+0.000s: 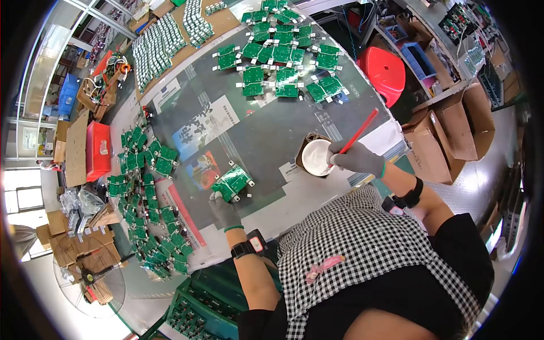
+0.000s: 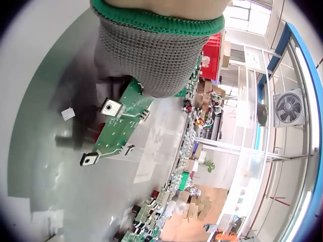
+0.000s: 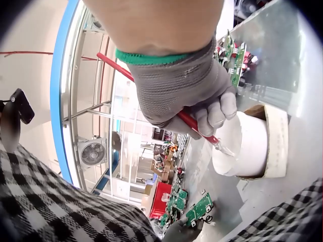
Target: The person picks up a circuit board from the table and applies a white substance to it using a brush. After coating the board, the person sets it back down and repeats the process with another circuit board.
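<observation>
My gloved right hand (image 1: 358,158) grips a slim red-handled brush (image 1: 362,129) whose far end slants up and away. In the right wrist view, the brush's pale tip (image 3: 225,149) dips inside a white cup (image 3: 256,146). That cup sits within a small cut-down cardboard box (image 3: 278,143). At the table's near side, my gloved left hand (image 1: 228,212) holds one green circuit board (image 1: 232,182) by its edge. White-ended connector tabs (image 2: 112,108) stick out from this board in the left wrist view. The left fingertips are mostly hidden there by the glove.
Many green boards lie in a group at the table's far side (image 1: 281,52), and more pile up along the left (image 1: 148,209). A red stool (image 1: 384,73) and open cardboard boxes (image 1: 439,141) stand right of the table. A fan (image 1: 89,276) stands lower left.
</observation>
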A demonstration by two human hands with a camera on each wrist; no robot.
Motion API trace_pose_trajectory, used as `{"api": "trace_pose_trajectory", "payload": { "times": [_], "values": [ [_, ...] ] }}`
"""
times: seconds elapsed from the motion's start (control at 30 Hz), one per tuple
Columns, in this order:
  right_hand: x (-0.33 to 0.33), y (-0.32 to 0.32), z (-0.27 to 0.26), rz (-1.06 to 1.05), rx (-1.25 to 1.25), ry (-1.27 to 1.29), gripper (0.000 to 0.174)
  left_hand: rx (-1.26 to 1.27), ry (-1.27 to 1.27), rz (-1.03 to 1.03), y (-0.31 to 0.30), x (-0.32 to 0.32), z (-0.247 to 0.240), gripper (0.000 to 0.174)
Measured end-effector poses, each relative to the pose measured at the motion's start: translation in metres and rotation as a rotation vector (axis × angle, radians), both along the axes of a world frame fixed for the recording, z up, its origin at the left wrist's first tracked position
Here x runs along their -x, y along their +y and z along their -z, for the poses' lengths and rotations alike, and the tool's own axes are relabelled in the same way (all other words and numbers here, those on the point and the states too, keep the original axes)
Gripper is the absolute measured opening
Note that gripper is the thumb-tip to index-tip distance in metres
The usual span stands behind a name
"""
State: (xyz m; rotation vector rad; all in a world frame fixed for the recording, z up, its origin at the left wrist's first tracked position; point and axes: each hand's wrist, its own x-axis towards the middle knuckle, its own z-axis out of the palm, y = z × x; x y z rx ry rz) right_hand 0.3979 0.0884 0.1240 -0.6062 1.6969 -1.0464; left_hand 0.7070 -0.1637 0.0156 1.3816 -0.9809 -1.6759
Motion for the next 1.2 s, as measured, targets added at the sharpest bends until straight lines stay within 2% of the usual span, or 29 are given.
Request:
{"api": "trace_pose_trajectory", "payload": {
  "times": [0.07,0.17,0.27,0.37,0.53,0.77,0.9,1.0,1.1,1.2],
  "values": [
    [0.004,-0.002,0.000,-0.033,-0.029,-0.049,0.014,0.079,-0.032,0.018,0.004,0.007,-0.009,0.016],
    [0.018,-0.002,-0.017,0.035,-0.072,-0.247,0.013,0.199,-0.033,0.135,0.010,0.018,-0.043,0.021],
    [0.019,-0.005,-0.049,0.143,0.160,-0.372,0.013,0.231,-0.072,0.358,0.017,0.043,-0.100,0.024],
    [0.010,-0.015,-0.104,0.139,0.376,-0.463,0.015,0.160,-0.169,0.623,0.030,0.069,-0.152,0.027],
    [0.011,-0.018,-0.122,-0.113,0.450,-0.305,0.020,0.072,-0.111,0.912,0.052,0.096,-0.198,0.029],
    [0.012,-0.016,-0.122,-0.154,0.399,-0.252,0.020,0.030,-0.063,0.963,0.058,0.093,-0.204,0.031],
    [0.014,-0.012,-0.132,-0.145,0.393,-0.242,0.020,-0.036,-0.054,0.900,0.061,0.087,-0.206,0.032],
    [0.009,-0.014,-0.137,-0.262,0.446,-0.156,0.020,-0.018,-0.034,0.895,0.064,0.088,-0.206,0.032],
    [0.008,-0.018,-0.123,-0.282,0.434,-0.195,0.019,-0.008,-0.032,0.904,0.065,0.087,-0.208,0.031],
    [0.007,-0.015,-0.117,-0.254,0.533,-0.134,0.018,-0.006,-0.051,0.888,0.064,0.084,-0.205,0.031]
  ]
}}
